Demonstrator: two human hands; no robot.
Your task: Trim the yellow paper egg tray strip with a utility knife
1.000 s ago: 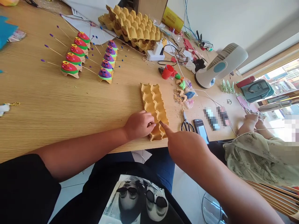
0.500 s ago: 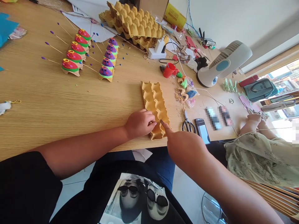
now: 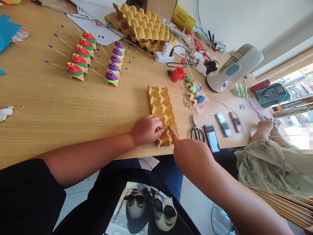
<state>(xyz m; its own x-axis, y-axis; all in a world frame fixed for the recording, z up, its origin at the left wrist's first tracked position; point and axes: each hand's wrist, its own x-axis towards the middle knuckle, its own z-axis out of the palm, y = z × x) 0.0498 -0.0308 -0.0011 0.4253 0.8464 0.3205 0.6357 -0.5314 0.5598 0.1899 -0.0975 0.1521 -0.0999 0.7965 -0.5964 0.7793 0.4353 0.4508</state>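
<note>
A yellow pulp egg-carton strip (image 3: 161, 101), two rows of cups wide, lies on the table in front of me with its hollows up. My left hand (image 3: 147, 128) rests over its lower left side, fingers curled in; anything inside them is hidden. From the right, my right hand (image 3: 189, 151) reaches in with the index finger stretched out, its tip at a cup near the lower end of the strip. The other fingers of that hand are folded out of sight, and no tool shows in it.
Painted carton caterpillars in red-green (image 3: 79, 57) and purple (image 3: 113, 65) stand at the back left. Egg trays (image 3: 141, 26) are stacked behind. Scissors (image 3: 195, 129), a phone (image 3: 212, 138), a red cup (image 3: 176, 74) and a fan (image 3: 234, 67) are at right; another person's arm (image 3: 262, 130) lies beyond.
The right hand has shifted very slightly to the left over the carton. My left hand and the egg carton stay in place.
</note>
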